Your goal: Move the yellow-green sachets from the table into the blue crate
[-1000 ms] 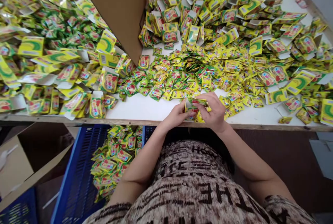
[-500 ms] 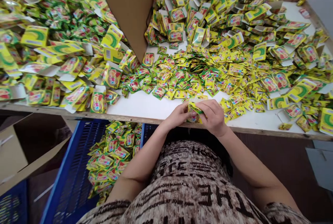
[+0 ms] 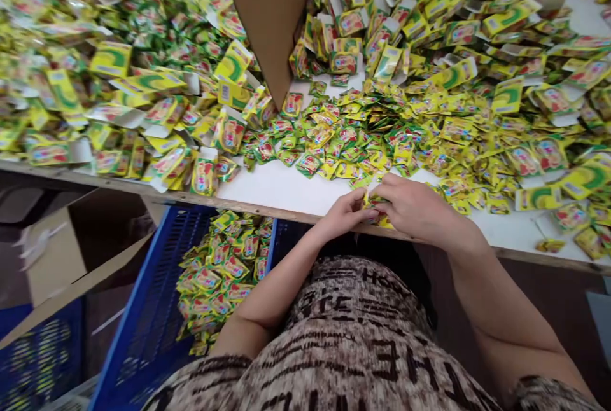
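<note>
At the table's front edge, my left hand point(image 3: 348, 212) is closed around the side of a small yellow box point(image 3: 366, 199). My right hand point(image 3: 414, 208) reaches over the top of the same box from the right. Its fingers are bent together on a green-and-yellow packet point(image 3: 379, 200) at the box's upper end. Both hands cover much of the box and packet. Just beyond the fingers lies a heap of loose yellow and green packets point(image 3: 353, 137) on the white tabletop point(image 3: 277, 189).
A brown cardboard divider point(image 3: 272, 16) stands on the table. Yellow boxes point(image 3: 231, 131) are piled left of it, with more boxes point(image 3: 456, 74) at the back right. Under the table edge, a blue crate point(image 3: 138, 309) holds packets point(image 3: 229, 271); an open carton point(image 3: 57, 258) stands farther left.
The view has swung left, so the table appears shifted right. My right hand has turned flatter over the box, its fingers lower on the packet. My left hand keeps its hold.
</note>
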### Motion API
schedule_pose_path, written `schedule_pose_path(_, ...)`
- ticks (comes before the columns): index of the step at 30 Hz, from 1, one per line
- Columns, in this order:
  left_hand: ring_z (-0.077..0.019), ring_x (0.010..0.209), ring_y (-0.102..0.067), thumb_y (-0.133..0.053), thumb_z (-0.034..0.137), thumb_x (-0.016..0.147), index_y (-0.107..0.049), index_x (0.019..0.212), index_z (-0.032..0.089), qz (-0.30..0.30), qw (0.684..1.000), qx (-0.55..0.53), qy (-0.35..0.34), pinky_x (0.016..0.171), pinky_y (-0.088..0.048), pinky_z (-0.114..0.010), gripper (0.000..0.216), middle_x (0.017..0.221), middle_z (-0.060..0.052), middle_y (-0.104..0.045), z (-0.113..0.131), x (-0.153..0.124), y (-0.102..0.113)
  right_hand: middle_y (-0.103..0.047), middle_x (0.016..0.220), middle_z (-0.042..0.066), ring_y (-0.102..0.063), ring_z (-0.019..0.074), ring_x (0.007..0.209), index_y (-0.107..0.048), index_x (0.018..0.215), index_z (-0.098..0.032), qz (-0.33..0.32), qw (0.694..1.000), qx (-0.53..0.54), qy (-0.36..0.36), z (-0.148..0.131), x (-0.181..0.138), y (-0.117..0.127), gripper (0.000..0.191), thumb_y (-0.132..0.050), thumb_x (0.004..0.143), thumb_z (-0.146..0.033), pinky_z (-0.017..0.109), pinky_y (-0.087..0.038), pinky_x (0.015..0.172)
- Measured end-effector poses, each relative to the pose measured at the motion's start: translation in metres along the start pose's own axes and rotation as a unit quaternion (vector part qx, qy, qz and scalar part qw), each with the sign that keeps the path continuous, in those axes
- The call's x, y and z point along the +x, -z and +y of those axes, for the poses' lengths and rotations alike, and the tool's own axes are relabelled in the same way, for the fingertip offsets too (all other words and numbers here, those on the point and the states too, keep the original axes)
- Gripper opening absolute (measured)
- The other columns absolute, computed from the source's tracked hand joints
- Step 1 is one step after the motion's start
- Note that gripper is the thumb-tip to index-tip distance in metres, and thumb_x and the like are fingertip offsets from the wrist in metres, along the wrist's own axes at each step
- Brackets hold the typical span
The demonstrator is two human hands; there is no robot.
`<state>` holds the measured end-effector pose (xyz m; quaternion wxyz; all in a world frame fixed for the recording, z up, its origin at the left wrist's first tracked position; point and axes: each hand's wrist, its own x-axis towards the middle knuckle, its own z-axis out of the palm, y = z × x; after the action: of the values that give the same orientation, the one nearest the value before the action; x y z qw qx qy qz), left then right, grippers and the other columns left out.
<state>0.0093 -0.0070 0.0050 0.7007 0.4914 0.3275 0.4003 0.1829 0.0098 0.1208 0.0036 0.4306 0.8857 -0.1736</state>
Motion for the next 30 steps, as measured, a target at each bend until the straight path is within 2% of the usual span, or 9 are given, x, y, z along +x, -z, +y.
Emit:
schedule_pose_path(4, -0.0204, 0.097, -0.062, -0.079, 0.041, 0.078, -0.070, 0.105, 0.015, -0.010, 1.000, -0.002, -0.001, 0.091, -0.046, -0.031, 0.038, 0.101, -0.006, -0.069, 0.003, -0.001, 0.000, -0.061, 0.093, 0.006, -0.054, 0.0187, 0.085, -0.064, 0.103, -0.019, -0.017, 0.999, 0.039, 0.015, 0.007, -0.001, 0.005, 0.017, -0.052, 0.092, -0.014, 0.029, -0.034, 0.069)
schedule_pose_path(9, -0.0211, 0.098, -0.061, -0.079, 0.042, 0.078, -0.071, 0.108, 0.015, -0.004, 1.000, 0.020, 0.002, 0.093, -0.046, -0.032, 0.041, 0.103, -0.006, -0.070, 0.002, -0.001, -0.003, -0.058, 0.091, 0.009, -0.052, 0.0207, 0.086, -0.066, 0.084, -0.017, 0.014, 1.000, 0.003, 0.013, 0.005, -0.001, 0.003, 0.015, -0.054, 0.090, -0.011, 0.030, -0.035, 0.069)
schedule_pose_path(13, -0.0209, 0.098, -0.061, -0.075, 0.041, 0.081, -0.070, 0.111, 0.016, 0.000, 0.999, 0.034, 0.008, 0.092, -0.046, -0.032, 0.039, 0.104, -0.006, -0.069, 0.001, -0.002, -0.002, -0.062, 0.091, 0.007, -0.054, 0.0196, 0.084, -0.068, 0.096, -0.017, 0.072, 0.995, 0.059, 0.022, 0.012, -0.003, 0.000, 0.013, -0.058, 0.090, -0.012, 0.031, -0.040, 0.073)
schedule_pose_path(17, -0.0206, 0.100, -0.061, -0.075, 0.038, 0.082, -0.070, 0.113, 0.017, -0.004, 0.999, 0.046, -0.008, 0.093, -0.046, -0.032, 0.038, 0.107, -0.006, -0.070, 0.000, -0.003, 0.000, -0.064, 0.095, 0.008, -0.053, 0.0229, 0.093, -0.072, 0.085, -0.021, 0.135, 0.987, 0.058, 0.057, 0.019, 0.000, -0.012, 0.017, -0.058, 0.092, -0.016, 0.037, -0.043, 0.083)
schedule_pose_path(19, -0.0209, 0.099, -0.061, -0.075, 0.040, 0.082, -0.069, 0.112, 0.016, 0.005, 0.998, 0.069, -0.013, 0.092, -0.046, -0.032, 0.039, 0.105, -0.006, -0.071, -0.001, -0.003, 0.001, -0.064, 0.103, 0.009, -0.051, 0.0262, 0.102, -0.074, 0.080, -0.022, 0.111, 0.990, 0.054, 0.071, 0.020, 0.003, -0.021, 0.017, -0.062, 0.092, -0.022, 0.043, -0.044, 0.090)
schedule_pose_path(22, -0.0221, 0.099, -0.061, -0.075, 0.045, 0.081, -0.070, 0.110, 0.015, 0.018, 0.995, 0.099, -0.012, 0.093, -0.047, -0.033, 0.042, 0.105, -0.006, -0.072, -0.001, -0.004, 0.002, -0.065, 0.112, 0.009, -0.051, 0.0280, 0.111, -0.077, 0.088, -0.024, 0.068, 0.989, 0.103, 0.083, 0.021, 0.001, -0.031, 0.016, -0.064, 0.093, -0.034, 0.048, -0.044, 0.097)
schedule_pose_path(26, -0.0245, 0.111, -0.061, -0.066, 0.049, 0.088, -0.070, 0.114, 0.018, 0.009, 0.995, 0.096, -0.013, 0.102, -0.045, -0.035, 0.041, 0.114, -0.007, -0.071, 0.006, -0.005, 0.003, -0.064, 0.119, 0.009, -0.057, 0.0244, 0.114, -0.074, 0.111, -0.028, 0.198, 0.953, 0.228, 0.025, 0.026, -0.017, -0.044, 0.022, -0.058, 0.097, -0.034, 0.045, -0.047, 0.099)
schedule_pose_path(28, -0.0254, 0.120, -0.059, -0.056, 0.052, 0.093, -0.070, 0.117, 0.019, 0.015, 0.995, 0.095, -0.011, 0.108, -0.041, -0.036, 0.043, 0.120, -0.007, -0.070, 0.011, -0.005, 0.004, -0.065, 0.114, 0.008, -0.061, 0.0221, 0.108, -0.073, 0.112, -0.026, 0.253, 0.927, 0.277, -0.011, 0.026, -0.026, -0.052, 0.022, -0.057, 0.097, -0.031, 0.041, -0.051, 0.094)
schedule_pose_path(30, -0.0258, 0.123, -0.058, -0.052, 0.054, 0.095, -0.071, 0.118, 0.018, 0.021, 0.995, 0.098, -0.004, 0.111, -0.039, -0.036, 0.046, 0.123, -0.008, -0.070, 0.014, -0.005, 0.004, -0.064, 0.111, 0.008, -0.061, 0.0233, 0.108, -0.073, 0.107, -0.025, 0.266, 0.927, 0.265, -0.019, 0.025, -0.030, -0.060, 0.018, -0.062, 0.094, -0.032, 0.042, -0.051, 0.094)
